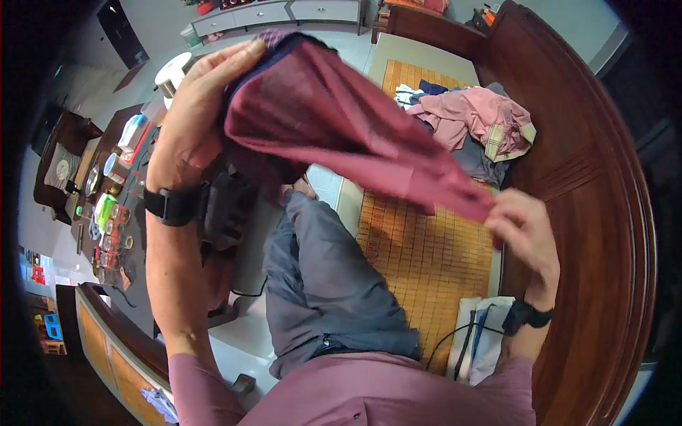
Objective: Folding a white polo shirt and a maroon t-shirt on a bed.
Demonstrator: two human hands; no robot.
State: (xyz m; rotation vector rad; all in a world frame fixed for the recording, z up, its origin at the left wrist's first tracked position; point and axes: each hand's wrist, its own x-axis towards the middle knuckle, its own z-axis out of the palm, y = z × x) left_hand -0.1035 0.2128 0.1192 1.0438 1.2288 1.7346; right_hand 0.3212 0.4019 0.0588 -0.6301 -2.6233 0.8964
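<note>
A dark red garment (334,113) with navy trim is stretched in the air between my two hands, above my lap and the bamboo mat. It might be a shirt, but its folds hide the full shape. My left hand (213,78), raised at the upper left, grips it by the navy-edged end. At the right, lower down, my right hand (524,226) pinches the narrow far end between thumb and fingers. Behind the garment, a loose heap of clothes (472,117) lies on the mat, with a pink piece on top and grey, white and navy ones beneath.
I sit on a wooden bench with a high curved back (590,213) and a bamboo mat (398,248). Folded light cloths (486,334) and a black cable lie by my right hip. At my left stands a dark table (167,284) crowded with jars and containers. A white cabinet (263,15) is far off.
</note>
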